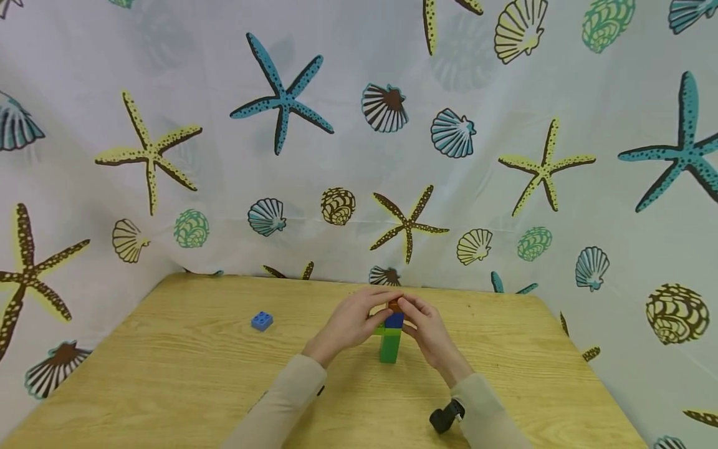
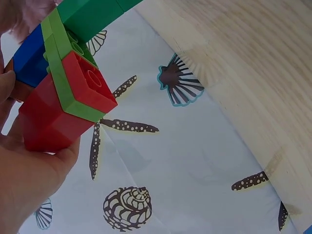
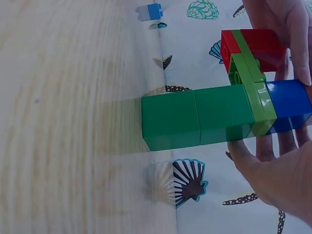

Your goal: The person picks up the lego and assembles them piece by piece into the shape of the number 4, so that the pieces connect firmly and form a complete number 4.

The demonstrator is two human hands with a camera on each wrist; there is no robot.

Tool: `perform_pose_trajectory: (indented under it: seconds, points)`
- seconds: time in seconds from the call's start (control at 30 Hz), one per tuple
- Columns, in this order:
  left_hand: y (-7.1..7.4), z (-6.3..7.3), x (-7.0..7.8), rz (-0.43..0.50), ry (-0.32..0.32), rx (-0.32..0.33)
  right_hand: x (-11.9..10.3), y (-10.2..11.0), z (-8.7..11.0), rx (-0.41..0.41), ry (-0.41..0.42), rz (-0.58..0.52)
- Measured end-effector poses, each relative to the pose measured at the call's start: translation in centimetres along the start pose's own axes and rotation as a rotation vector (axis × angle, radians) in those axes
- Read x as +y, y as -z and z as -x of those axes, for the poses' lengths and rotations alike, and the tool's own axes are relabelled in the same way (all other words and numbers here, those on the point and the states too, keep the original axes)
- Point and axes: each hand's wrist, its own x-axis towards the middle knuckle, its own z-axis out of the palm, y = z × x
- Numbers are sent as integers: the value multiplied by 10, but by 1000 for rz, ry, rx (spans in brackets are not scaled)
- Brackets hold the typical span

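Observation:
A toy brick tower stands upright on the table, with two dark green bricks (image 1: pixel 389 348) at its base. Light green plates (image 3: pixel 263 105) lie above them and reach out sideways, with red bricks (image 2: pixel 53 117) on both faces of the overhang. Over the plates sits a blue brick (image 1: pixel 394 320), topped by a brown brick (image 1: pixel 395 305). My left hand (image 1: pixel 350 318) holds the brown brick from the left, the red brick close to its palm. From the right, my right hand (image 1: pixel 429 333) grips the brown brick, its other fingers beside the blue one. Fingers partly hide the tower's top.
A loose blue brick (image 1: pixel 262 321) lies on the wooden table (image 1: pixel 185 355), left of the tower. Behind and at both sides hangs a white curtain (image 1: pixel 348 156) printed with starfish and shells. A black device (image 1: pixel 445 416) is on the right wrist.

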Motion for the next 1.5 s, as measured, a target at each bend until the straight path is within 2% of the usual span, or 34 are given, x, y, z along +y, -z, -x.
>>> perform_pose_trajectory:
  seconds: [0.2,0.43,0.57,0.67,0.73,0.8,0.9,0.97,1.07,1.2,1.4,1.5]
  points:
    - [3,-4,-2,15,1,-12,-5,-6,-2,56,87,10]
    - [4,-3,-5,32,11,-5,-7,-11,-6,91,140,-19]
    - [4,-2,-7,69,78,-22,-5,-12,-6,92,163,-5]
    - [4,-2,-9,144,152,-10,-4,-12,-6,108,169,2]
    - [5,-1,-11,232,202,17,-4,-11,-7,125,168,20]
    - [8,0,-16,300,245,72,-3,-10,-8,138,166,35]
    - [14,4,-26,351,295,157,-2,-9,-10,142,168,63]
    - [20,7,-36,349,316,199,-2,-8,-11,140,173,66]
    - [28,14,-52,373,338,213,-1,-8,-12,137,178,64]
    - [35,27,-69,454,374,217,1,-7,-10,139,159,57]
    - [45,45,-89,550,491,299,5,-6,-6,136,134,48]
    - [49,51,-101,580,553,279,5,-4,-6,130,133,41]
